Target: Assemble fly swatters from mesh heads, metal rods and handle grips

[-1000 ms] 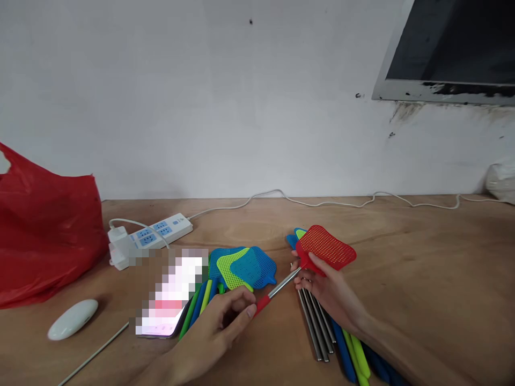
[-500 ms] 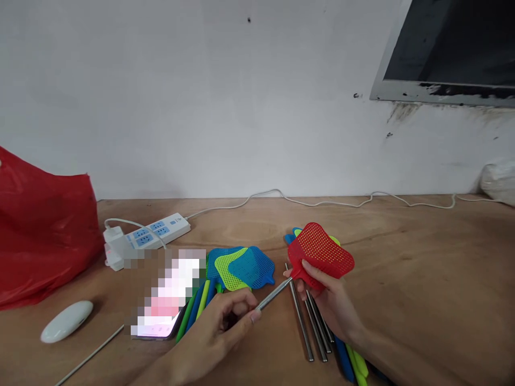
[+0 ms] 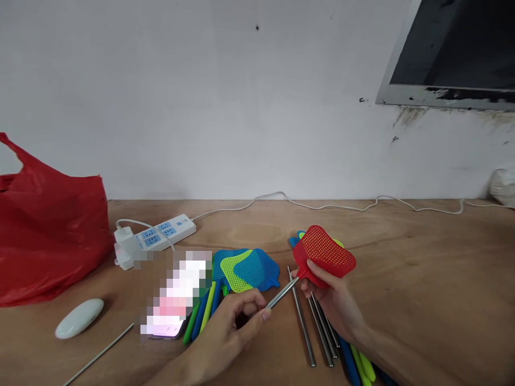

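My left hand (image 3: 225, 327) is closed around a silver metal rod (image 3: 285, 291), which slants up to the right. My right hand (image 3: 336, 297) grips a red fly swatter head (image 3: 325, 251) by its lower part, thumb on the mesh. The rod's far end meets the neck of the red head; how deep it sits there is hidden by fingers. Below my right hand lie several loose metal rods (image 3: 304, 329). Left of them, blue (image 3: 269, 266) and yellow-green swatter heads (image 3: 228, 269) overlap. More heads show partly behind the red one.
Blue and yellow-green handles (image 3: 360, 359) lie under my right forearm. A lit phone (image 3: 177, 300), a white power strip (image 3: 173, 230), a white oval case (image 3: 79, 318) and a red plastic bag (image 3: 56, 230) stand or lie to the left. A cable (image 3: 249, 203) runs along the wall.
The view has shifted slightly, so everything appears a little further right. Both hands keep their holds, with the rod still meeting the red head's neck.
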Demonstrator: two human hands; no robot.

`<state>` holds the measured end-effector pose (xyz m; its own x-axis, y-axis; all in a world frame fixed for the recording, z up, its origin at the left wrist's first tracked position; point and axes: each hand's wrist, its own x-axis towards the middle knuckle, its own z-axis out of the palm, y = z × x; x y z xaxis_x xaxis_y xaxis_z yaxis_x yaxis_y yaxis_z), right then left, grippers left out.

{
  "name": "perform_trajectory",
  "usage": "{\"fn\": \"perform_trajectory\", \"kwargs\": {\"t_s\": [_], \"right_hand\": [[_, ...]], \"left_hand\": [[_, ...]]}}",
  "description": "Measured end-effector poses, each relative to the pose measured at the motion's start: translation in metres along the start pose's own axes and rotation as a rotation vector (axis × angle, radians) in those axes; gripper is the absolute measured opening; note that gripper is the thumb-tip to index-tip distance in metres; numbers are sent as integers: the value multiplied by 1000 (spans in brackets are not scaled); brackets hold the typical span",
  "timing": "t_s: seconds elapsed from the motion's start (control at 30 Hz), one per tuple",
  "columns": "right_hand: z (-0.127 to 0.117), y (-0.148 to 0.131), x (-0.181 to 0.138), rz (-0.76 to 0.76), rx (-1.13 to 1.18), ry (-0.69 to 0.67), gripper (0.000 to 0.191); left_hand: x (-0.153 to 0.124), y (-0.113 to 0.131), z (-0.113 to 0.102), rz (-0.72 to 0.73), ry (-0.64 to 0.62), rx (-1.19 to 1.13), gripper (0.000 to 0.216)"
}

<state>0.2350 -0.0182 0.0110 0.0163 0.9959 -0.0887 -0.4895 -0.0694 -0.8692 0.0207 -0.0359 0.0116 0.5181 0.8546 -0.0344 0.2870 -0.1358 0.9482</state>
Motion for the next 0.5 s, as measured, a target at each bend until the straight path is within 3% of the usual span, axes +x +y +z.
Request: {"fn": "perform_trajectory", "kwargs": {"t_s": [0.23, 0.4, 0.5], "right_hand": [[10, -14, -9, 79, 76, -70, 31], [-13, -21, 0, 3, 120, 139, 33], [-25, -24, 5, 27, 104, 141, 30]], "left_hand": [[-7, 16, -5, 3, 9, 104, 39], [-26, 12, -10, -79, -31, 182, 41], [-32, 8, -13, -119, -27, 196, 45]]}}
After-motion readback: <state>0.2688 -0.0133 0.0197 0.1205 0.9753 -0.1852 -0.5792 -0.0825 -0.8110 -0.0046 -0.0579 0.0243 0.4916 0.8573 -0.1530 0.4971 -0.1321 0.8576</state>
